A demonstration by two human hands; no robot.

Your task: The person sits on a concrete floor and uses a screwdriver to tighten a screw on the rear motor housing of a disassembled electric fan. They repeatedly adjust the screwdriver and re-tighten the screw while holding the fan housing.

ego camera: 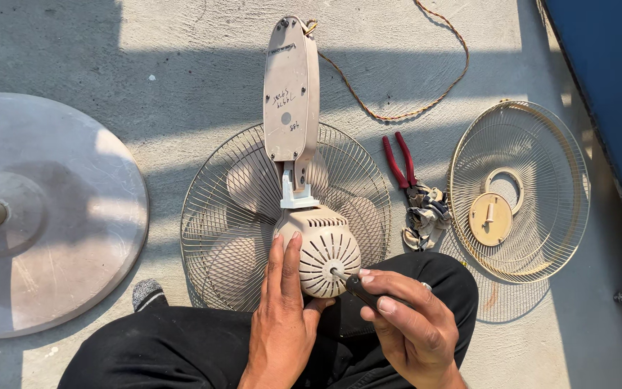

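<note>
- While the left hand [282, 302] lies flat, fingers extended, against the motor housing [323, 248], steadying it
- right hand [408, 324] pinches a screwdriver [358, 287] into its rear
- housing sits above the fan guard [282, 216] on the floor [181, 65]

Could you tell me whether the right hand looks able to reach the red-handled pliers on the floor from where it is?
Probably yes: the pliers lie in the open just beyond the right hand, nothing between, though that hand now grips a screwdriver.
</note>
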